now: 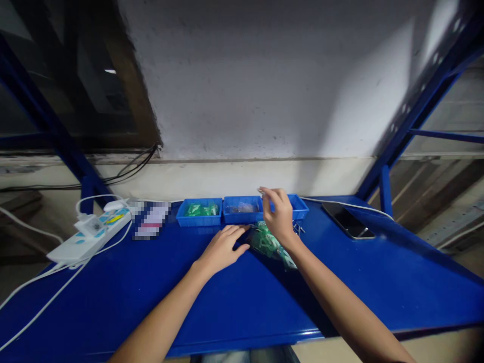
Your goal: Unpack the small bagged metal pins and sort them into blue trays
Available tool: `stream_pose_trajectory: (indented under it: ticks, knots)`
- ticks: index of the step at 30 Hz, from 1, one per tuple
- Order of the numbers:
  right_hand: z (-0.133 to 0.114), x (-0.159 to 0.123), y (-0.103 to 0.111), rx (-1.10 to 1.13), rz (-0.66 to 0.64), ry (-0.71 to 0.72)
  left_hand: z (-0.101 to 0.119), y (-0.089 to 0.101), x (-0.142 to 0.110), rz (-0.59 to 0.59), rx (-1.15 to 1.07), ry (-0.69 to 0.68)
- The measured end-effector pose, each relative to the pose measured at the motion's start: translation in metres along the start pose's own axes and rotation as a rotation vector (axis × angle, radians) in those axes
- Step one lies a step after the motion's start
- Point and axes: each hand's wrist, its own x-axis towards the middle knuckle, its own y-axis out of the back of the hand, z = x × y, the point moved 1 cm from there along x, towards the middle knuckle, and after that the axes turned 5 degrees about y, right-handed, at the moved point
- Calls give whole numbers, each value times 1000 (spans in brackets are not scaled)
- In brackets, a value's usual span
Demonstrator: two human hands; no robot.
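Find the heap of green plastic pieces on the blue table, partly hidden by the raised right hand, slanting from far left to near right. See the nearer left hand loosely open beside it; cannot tell whether curled right fingers pinch anything.

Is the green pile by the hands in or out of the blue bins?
Out: the green pile lies on the blue table, in front of the blue bins.
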Motion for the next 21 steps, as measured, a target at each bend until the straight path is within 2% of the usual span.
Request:
stream_pose_trajectory:
  ticks: [3,6,8,12,13,17,21]
  knots:
    - [14,-1,-7,-255,-260,70,6,-10,-3,-132,43,-28]
    - [28,-14,-10,-299,-434,33,7,-11,-3,-171,89,-50]
    - [32,-21,-8,-252,-461,19,4,-8,-2,-146,106,-41]
    - [28,-24,-2,-184,-410,35,-5,-3,-1,-121,116,30]
    - [26,-25,-2,-173,-443,52,-6,-3,-1,-122,125,47]
    - [20,-32,-9,-202,-720,141,-4,-9,-1,-79,146,79]
    - [20,-38,-9,-245,-782,158,3,-22,2,45,156,222]
